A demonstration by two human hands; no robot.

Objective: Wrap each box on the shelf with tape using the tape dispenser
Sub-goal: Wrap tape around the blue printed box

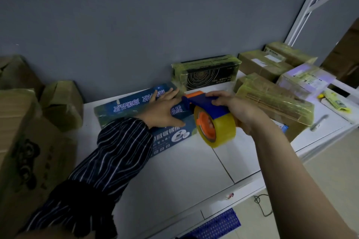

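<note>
The box (124,106) lies on the shelf (174,170), tape dispenser (209,118) to its right.

Stockroom: white shelf (174,170) w/ taped boxes (272,103)

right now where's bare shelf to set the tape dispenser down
The widest bare patch of the white shelf lies in front of the blue box, between the striped sleeve and the right forearm. A narrower strip runs between that box and the cardboard boxes on the left. The right end is crowded with wrapped parcels and a marker.
</note>
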